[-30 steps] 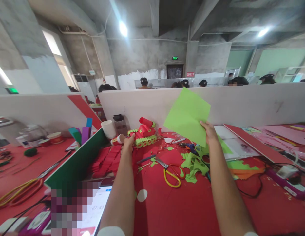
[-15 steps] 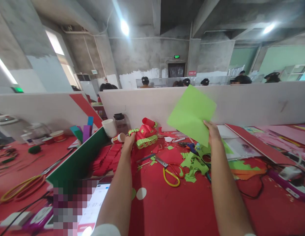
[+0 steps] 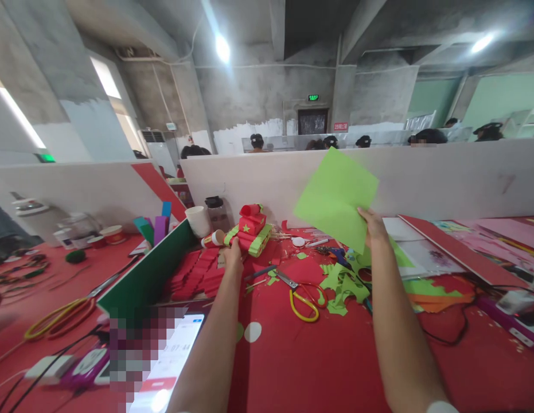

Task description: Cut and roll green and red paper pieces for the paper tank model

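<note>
A toy tank made of red and green paper [image 3: 252,225], with a yellow star on its side, sits toward the back of the table. My left hand [image 3: 233,253] is closed on its near left edge; the fingertips are partly hidden. Raised upright in my right hand [image 3: 373,225] is a square sheet of light green paper [image 3: 335,198], pinched at its right edge. Between my forearms lie scissors with yellow and red handles [image 3: 301,295], blades slightly apart. Green paper scraps [image 3: 342,287] lie beside them. Folded red paper strips [image 3: 195,274] are left of my left hand.
A white partition [image 3: 443,178] stands behind the table, with people's heads beyond it. At left are a green board [image 3: 141,267], a white cup [image 3: 198,221], a dark-lidded bottle [image 3: 217,213] and a lit phone [image 3: 176,355]. A purple power strip [image 3: 510,324] lies at right.
The paper tank has turned in my left hand, its red barrel now pointing left. The view has shifted a little left. The green sheet stays raised in my right hand.
</note>
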Demonstrator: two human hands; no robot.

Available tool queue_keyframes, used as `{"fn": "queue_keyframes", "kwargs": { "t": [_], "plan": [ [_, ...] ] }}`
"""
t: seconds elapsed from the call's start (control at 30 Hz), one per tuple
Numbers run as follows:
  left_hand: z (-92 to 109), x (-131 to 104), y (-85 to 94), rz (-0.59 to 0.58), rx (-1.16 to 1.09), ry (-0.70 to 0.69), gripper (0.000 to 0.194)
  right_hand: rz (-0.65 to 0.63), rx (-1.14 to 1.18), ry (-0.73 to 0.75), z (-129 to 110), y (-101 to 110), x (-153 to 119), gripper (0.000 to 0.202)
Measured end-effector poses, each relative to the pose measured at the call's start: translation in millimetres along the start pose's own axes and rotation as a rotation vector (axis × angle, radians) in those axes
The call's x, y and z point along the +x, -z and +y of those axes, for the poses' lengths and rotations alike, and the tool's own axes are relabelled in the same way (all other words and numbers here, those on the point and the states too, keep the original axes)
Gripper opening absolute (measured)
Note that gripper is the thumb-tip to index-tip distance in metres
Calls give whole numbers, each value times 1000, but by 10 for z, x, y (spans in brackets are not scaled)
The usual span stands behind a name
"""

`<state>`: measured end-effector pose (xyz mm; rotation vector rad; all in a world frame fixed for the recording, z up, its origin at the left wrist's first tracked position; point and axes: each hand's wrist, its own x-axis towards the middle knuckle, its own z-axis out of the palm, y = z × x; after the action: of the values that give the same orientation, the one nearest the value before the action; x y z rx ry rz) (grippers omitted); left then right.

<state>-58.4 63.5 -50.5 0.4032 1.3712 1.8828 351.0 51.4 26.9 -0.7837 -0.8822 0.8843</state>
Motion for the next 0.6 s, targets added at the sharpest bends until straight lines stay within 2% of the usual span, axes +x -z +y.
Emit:
{"fn": "queue_keyframes", "kwargs": {
  "t": [0.2,0.3,0.4,0.5,0.6],
  "plan": [
    [-147,-174,-31,-8,-86,114,27,-22,-12,-13,26,-34,-13,31],
    [-194,-241,-93,-56,-124,133,26,-20,15,-34,30,-38,-17,32],
    [-220,-285,-120,-92,-143,153,25,-13,-8,8,27,-31,-11,33],
    [-240,-314,-102,-94,-150,152,24,-3,-60,64,23,-18,11,31],
    [-273,-336,-68,-96,-153,140,20,-9,-40,35,24,-14,38,31]
  ]
}}
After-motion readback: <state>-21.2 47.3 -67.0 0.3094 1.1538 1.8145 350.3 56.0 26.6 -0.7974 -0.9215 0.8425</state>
